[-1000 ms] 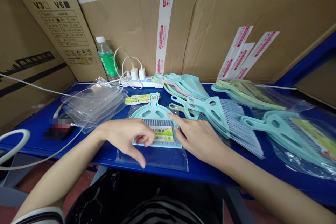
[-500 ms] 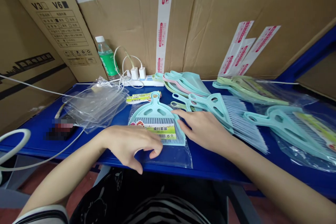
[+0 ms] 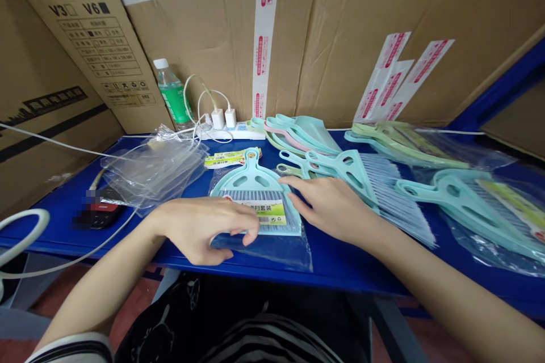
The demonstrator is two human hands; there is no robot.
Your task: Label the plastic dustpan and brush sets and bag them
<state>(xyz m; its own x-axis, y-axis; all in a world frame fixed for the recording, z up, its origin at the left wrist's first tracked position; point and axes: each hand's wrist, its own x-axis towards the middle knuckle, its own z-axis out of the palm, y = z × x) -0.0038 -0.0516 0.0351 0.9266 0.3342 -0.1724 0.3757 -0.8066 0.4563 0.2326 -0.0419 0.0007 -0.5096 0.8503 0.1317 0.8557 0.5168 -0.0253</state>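
A pale blue plastic dustpan (image 3: 251, 182) with a brush nested in it and a green-and-white label (image 3: 269, 212) lies on a clear plastic bag (image 3: 264, 252). My left hand (image 3: 202, 229) rests over its lower left part, fingers curled on the label, and hides that corner. My right hand (image 3: 332, 208) lies flat beside it, fingertips at the dustpan's right edge. Loose dustpans and brushes (image 3: 357, 178) sit just right of that hand.
The blue table (image 3: 340, 272) holds stacked plastic bags (image 3: 155, 170), a blurred phone (image 3: 102, 212), dustpans at the back (image 3: 298, 136), and bagged sets at right (image 3: 464, 207). Cardboard boxes (image 3: 213, 39) stand behind a water bottle (image 3: 172, 93) and a power strip (image 3: 230, 134).
My left hand has moved up from the near edge onto the dustpan set, covering its lower left corner. My right hand has stayed close to the dustpan's right edge.
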